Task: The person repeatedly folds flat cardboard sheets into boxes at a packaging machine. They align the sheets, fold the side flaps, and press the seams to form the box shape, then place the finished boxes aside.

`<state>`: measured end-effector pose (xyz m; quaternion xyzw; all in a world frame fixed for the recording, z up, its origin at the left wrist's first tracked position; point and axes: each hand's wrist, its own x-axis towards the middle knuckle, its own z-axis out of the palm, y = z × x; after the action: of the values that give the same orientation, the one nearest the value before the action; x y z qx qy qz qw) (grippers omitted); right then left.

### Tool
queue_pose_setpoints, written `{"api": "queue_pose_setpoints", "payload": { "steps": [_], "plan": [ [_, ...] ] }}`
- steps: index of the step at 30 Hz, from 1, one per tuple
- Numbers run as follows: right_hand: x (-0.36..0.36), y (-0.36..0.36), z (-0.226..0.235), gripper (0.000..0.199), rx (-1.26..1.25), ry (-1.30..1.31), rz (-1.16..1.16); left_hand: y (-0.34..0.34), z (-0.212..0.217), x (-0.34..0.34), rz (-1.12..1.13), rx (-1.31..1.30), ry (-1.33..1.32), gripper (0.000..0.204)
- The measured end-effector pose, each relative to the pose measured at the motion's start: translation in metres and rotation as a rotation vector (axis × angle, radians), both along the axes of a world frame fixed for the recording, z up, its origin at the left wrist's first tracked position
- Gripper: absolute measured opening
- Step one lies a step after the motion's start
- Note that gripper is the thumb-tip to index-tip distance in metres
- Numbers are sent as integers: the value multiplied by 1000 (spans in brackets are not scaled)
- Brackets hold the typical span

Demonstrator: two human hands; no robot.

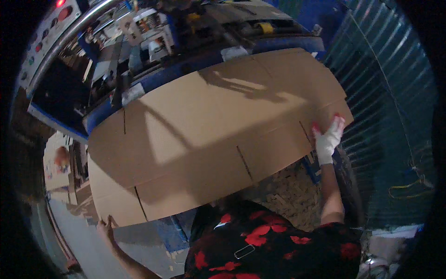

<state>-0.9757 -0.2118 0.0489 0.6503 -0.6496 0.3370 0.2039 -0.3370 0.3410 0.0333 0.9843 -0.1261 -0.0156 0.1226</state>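
Note:
A large brown cardboard sheet [204, 125] with cut slots and crease lines lies across in front of me, its far edge against the blue machine [186, 69]. My left hand [106, 229], bare, pinches the sheet's near left corner; some of its fingers are hidden beneath. On the right end rests my right hand [329, 142], in a white glove with red fingertips. Its fingers are stretched out over the cardboard and the thumb stands apart. Shadows fall over much of the sheet.
A control panel with buttons [49, 32] and a metal rail [69, 39] stand at the far left. Corrugated green metal sheeting [381, 125] rises on the right. Cardboard scraps [292, 195] cover the floor beneath, and stacked cardboard [58, 160] sits at the left.

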Motion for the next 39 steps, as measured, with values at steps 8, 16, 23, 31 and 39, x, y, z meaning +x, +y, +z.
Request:
{"api": "queue_pose_setpoints", "payload": {
  "steps": [8,16,23,31,39],
  "plan": [
    [-64,-20,-33,65,292,-1425,387,-24,44,-4,-31,275,-158,59],
    [-8,16,41,69,-155,-1365,568,-17,6,18,117,93,72,67],
    [5,34,57,28,602,-1222,468,25,-17,51,-38,-454,77,45],
    [34,50,28,46,324,-51,851,-19,68,-27,-44,-687,-139,76],
    [70,51,17,40,44,642,1073,-105,81,-158,-399,-558,-4,61]
  ]
}}
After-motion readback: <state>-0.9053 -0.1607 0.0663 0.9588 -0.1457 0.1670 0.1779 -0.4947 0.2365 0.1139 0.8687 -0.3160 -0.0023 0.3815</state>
